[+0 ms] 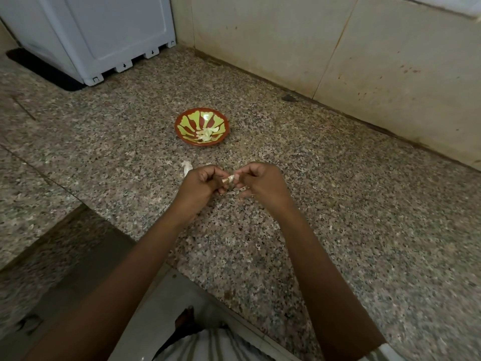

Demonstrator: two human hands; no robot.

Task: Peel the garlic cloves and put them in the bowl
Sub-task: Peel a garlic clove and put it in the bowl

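Your left hand (pixel 200 184) and right hand (pixel 261 181) meet above the speckled granite countertop (pixel 351 209). The fingers of both are curled, and together they pinch one garlic clove (pixel 229 180). The clove shows only as a small pale and tan piece in the gap between the two hands, and the rest of it is covered by your fingertips.

Beyond the hands, well apart from them, a red and green bowl (pixel 177 123) stands on the countertop with peeled cloves (pixel 207 134) lying in its near half. Nothing lies between the hands and the bowl.

A white scrap (pixel 186 166) lies just behind your left hand and is partly hidden by it; you cannot tell whether it is skin or more garlic. Thin bits of skin (pixel 233 194) below the hands are too blurred to make out.

A white appliance (pixel 104 35) on a dark mat (pixel 39 66) stands at the far left, cut off by the frame. The tiled wall (pixel 338 48) rises behind the countertop.
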